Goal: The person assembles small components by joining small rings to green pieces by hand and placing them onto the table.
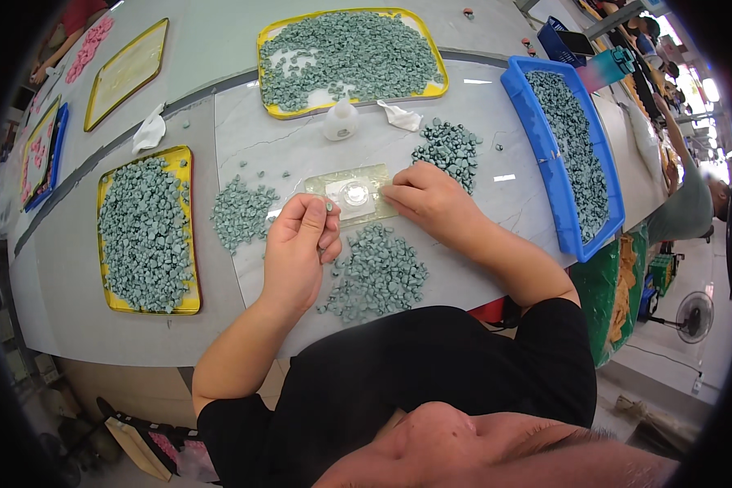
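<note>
My left hand [299, 236] pinches a small green piece [328, 206] between thumb and forefinger, left of a flat, yellowish see-through pad [325, 180]. On the pad sits a small round clear dish [355, 193]. At the pad's right end is my right hand [431, 203], its fingertips pressed together; whatever they hold is hidden. Loose piles of similar green pieces lie around the hands: one at the left [242, 213], one nearer me [376, 275], and a darker, shinier one [449, 151] beyond my right hand. Behind the pad stands a white squeeze bottle [342, 120].
Yellow-rimmed trays of green pieces stand at the back [437, 88] and left [189, 244]. A long blue bin [555, 187] flanks the right. Crumpled white tissues [400, 116] lie near the back tray. Other people work farther off; a green bottle [614, 63] stands beyond the bin.
</note>
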`<state>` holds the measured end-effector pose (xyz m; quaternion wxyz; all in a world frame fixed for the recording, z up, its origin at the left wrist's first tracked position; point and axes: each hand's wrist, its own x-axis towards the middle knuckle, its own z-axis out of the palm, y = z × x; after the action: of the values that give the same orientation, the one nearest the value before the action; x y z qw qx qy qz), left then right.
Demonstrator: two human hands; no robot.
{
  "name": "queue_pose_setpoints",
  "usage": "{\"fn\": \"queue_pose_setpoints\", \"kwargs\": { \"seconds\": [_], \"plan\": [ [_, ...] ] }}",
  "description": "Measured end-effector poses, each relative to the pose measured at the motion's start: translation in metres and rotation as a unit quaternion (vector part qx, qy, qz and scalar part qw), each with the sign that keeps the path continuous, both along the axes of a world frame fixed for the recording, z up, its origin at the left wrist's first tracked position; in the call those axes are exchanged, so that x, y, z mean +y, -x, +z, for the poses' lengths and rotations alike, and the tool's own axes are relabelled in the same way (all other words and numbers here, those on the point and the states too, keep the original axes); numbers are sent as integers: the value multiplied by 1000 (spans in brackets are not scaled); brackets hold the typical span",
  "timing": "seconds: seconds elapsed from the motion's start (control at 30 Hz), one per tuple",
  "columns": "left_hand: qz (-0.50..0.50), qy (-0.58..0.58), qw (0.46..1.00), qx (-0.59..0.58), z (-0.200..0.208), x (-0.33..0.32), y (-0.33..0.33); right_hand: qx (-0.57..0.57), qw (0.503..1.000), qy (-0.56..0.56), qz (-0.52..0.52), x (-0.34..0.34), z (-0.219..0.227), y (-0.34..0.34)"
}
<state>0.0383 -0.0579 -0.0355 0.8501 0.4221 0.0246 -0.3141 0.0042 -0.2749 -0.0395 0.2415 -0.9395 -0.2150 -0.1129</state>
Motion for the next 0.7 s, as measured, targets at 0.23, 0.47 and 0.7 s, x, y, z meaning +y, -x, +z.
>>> {"fn": "queue_pose_setpoints", "kwargs": {
  "seconds": [0.23, 0.47, 0.7],
  "plan": [
    [0, -27, 1000, -10, -1, 3, -3, -26, 993, 105, 37, 4, 5, 3],
    [19, -46, 999, -10, -2, 7, -7, -121, 987, 91, 62, 8, 2, -4],
    [12, -9, 999, 30, -10, 14, -9, -208, 969, 74, 109, 21, 2, -17]
  ]
}}
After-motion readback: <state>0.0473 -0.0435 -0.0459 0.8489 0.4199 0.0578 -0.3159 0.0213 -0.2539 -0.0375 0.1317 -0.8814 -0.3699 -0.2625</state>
